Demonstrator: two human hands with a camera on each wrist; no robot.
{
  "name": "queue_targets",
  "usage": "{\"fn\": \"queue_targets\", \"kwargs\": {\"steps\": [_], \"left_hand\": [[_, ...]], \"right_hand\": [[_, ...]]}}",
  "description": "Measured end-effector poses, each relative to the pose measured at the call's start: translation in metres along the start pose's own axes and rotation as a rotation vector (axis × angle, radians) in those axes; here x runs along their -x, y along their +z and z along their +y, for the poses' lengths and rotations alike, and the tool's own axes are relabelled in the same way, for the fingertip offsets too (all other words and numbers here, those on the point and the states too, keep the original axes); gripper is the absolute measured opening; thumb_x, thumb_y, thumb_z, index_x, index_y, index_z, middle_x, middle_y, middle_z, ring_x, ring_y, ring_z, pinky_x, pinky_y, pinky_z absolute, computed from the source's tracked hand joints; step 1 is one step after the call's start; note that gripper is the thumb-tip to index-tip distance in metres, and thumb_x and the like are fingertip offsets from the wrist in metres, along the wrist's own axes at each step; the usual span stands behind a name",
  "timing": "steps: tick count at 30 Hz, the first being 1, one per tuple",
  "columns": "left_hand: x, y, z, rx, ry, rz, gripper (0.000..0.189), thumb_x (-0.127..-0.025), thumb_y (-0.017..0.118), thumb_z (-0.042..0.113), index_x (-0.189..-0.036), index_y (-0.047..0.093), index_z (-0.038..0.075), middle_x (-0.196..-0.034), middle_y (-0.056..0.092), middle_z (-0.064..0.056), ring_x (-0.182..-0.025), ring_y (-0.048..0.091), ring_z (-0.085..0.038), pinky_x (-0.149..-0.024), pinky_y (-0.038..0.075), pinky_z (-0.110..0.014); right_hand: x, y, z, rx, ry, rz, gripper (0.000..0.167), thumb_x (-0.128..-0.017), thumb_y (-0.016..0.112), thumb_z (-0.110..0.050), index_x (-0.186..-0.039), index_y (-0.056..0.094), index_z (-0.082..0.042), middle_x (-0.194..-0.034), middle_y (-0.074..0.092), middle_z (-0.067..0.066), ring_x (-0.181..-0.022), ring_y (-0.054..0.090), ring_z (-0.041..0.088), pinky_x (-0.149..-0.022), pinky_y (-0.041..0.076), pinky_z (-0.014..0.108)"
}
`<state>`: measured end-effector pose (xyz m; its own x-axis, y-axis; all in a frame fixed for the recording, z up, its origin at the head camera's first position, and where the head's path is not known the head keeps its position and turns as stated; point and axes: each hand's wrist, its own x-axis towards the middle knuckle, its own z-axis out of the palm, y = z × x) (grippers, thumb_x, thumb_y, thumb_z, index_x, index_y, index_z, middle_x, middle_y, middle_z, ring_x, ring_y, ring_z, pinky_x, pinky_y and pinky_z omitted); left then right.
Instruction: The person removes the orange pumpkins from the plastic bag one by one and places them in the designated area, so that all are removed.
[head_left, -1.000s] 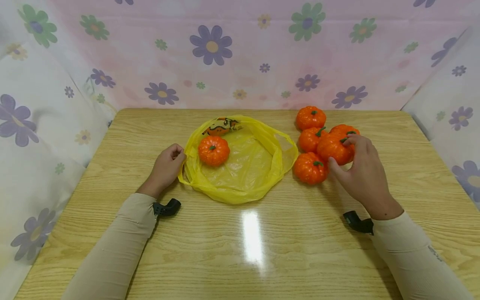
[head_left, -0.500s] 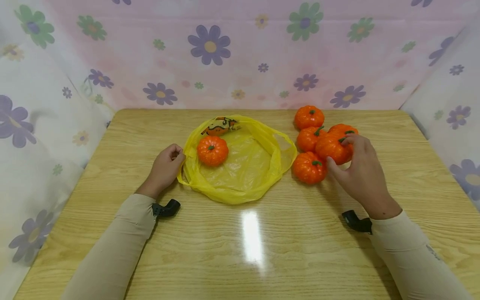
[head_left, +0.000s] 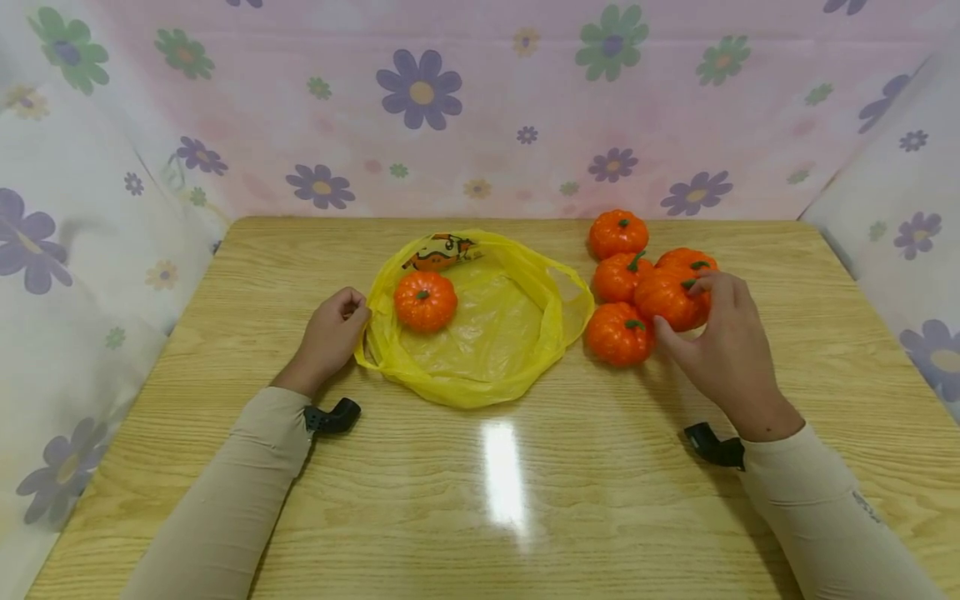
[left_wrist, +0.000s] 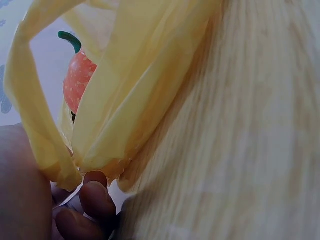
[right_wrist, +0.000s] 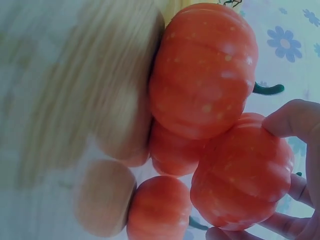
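Note:
My left hand (head_left: pixel 330 337) pinches the left edge of a yellow plastic bag (head_left: pixel 480 393) that lies wide open on the table. In the left wrist view, a looped bag handle (left_wrist: pixel 25 95) runs down to the fingers. One orange toy pumpkin (head_left: pixel 425 303) with a green stem sits inside the bag, at its left. On the right, my right hand (head_left: pixel 727 358) grips another pumpkin (head_left: pixel 666 302) between thumb and fingers. From the right wrist view, this gripped pumpkin (right_wrist: pixel 242 175) sits higher off the table than its neighbours and touches the nearest one.
Several more pumpkins cluster about the gripped one: a front pumpkin (head_left: pixel 618 337), a middle one (head_left: pixel 617 279), a back one (head_left: pixel 617 236) and one partly hidden behind (head_left: pixel 686 258). The bag's right handle (head_left: pixel 573 296) reaches close to them. A flowered cloth (head_left: pixel 480 108) hangs behind the wooden table (head_left: pixel 600 500).
The gripped pumpkin has shifted very slightly to the right over the last half second. Both hands and the bag stay almost in place.

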<state>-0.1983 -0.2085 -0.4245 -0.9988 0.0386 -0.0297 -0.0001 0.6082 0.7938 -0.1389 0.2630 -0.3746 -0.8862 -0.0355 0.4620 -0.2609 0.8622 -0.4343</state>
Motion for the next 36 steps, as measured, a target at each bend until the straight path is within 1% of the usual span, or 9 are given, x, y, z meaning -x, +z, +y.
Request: {"fn": "queue_targets", "kwargs": {"steps": [4, 10, 19, 24, 29, 33, 36], "left_hand": [[0.0, 0.0, 0.001, -0.008, -0.002, -0.002, 0.019, -0.1, 0.045, 0.023, -0.102, 0.054, 0.007, -0.099, 0.057, -0.009, -0.081, 0.051, -0.021, -0.071, 0.042, -0.026], [0.0, -0.001, 0.001, -0.008, -0.008, 0.002, 0.018, -0.1, 0.045, 0.022, -0.102, 0.054, 0.007, -0.097, 0.057, -0.009, -0.081, 0.051, -0.022, -0.07, 0.042, -0.027], [0.002, -0.001, 0.002, -0.02, -0.01, -0.002, 0.019, -0.1, 0.045, 0.023, -0.102, 0.053, 0.007, -0.097, 0.056, -0.009, -0.08, 0.05, -0.021, -0.07, 0.042, -0.026], [0.0, 0.0, 0.002, -0.025, 0.001, 0.001, 0.019, -0.1, 0.045, 0.024, -0.103, 0.054, 0.007, -0.096, 0.056, -0.008, -0.079, 0.05, -0.021, -0.069, 0.042, -0.025], [0.0, 0.0, 0.001, -0.021, -0.007, -0.003, 0.018, -0.1, 0.045, 0.024, -0.102, 0.054, 0.008, -0.096, 0.056, -0.008, -0.079, 0.05, -0.02, -0.07, 0.043, -0.027], [-0.001, 0.0, 0.0, -0.012, 0.002, 0.002, 0.018, -0.1, 0.045, 0.024, -0.102, 0.054, 0.008, -0.096, 0.056, -0.008, -0.079, 0.051, -0.02, -0.07, 0.043, -0.028], [-0.001, 0.0, 0.0, -0.015, -0.002, 0.001, 0.018, -0.1, 0.045, 0.024, -0.102, 0.054, 0.008, -0.097, 0.056, -0.008, -0.081, 0.05, -0.021, -0.071, 0.043, -0.028]], "right_hand": [[0.003, -0.002, 0.003, 0.012, 0.033, -0.029, 0.054, -0.083, 0.072, -0.016, -0.12, 0.04, 0.008, -0.116, 0.044, 0.03, -0.102, 0.042, 0.044, -0.085, 0.037, 0.056], [0.006, -0.003, 0.006, 0.017, 0.028, -0.044, 0.055, -0.084, 0.073, -0.017, -0.12, 0.04, 0.009, -0.115, 0.044, 0.03, -0.102, 0.042, 0.043, -0.084, 0.038, 0.056], [0.008, -0.004, 0.007, 0.025, 0.053, -0.068, 0.055, -0.084, 0.072, -0.017, -0.12, 0.04, 0.009, -0.115, 0.044, 0.031, -0.101, 0.043, 0.044, -0.084, 0.039, 0.058], [0.008, -0.006, 0.007, 0.028, 0.088, -0.09, 0.056, -0.085, 0.072, -0.019, -0.121, 0.04, 0.009, -0.117, 0.043, 0.031, -0.101, 0.043, 0.044, -0.084, 0.039, 0.059], [0.008, -0.007, 0.009, 0.036, 0.117, -0.125, 0.057, -0.086, 0.071, -0.02, -0.122, 0.04, 0.01, -0.119, 0.043, 0.033, -0.103, 0.044, 0.046, -0.085, 0.04, 0.061], [0.007, -0.006, 0.012, 0.053, 0.12, -0.149, 0.057, -0.086, 0.071, -0.02, -0.122, 0.04, 0.01, -0.117, 0.043, 0.033, -0.096, 0.045, 0.044, -0.08, 0.041, 0.059], [0.007, -0.005, 0.014, 0.057, 0.13, -0.18, 0.057, -0.087, 0.07, -0.022, -0.123, 0.04, 0.01, -0.117, 0.042, 0.032, -0.093, 0.044, 0.042, -0.077, 0.04, 0.056]]}}
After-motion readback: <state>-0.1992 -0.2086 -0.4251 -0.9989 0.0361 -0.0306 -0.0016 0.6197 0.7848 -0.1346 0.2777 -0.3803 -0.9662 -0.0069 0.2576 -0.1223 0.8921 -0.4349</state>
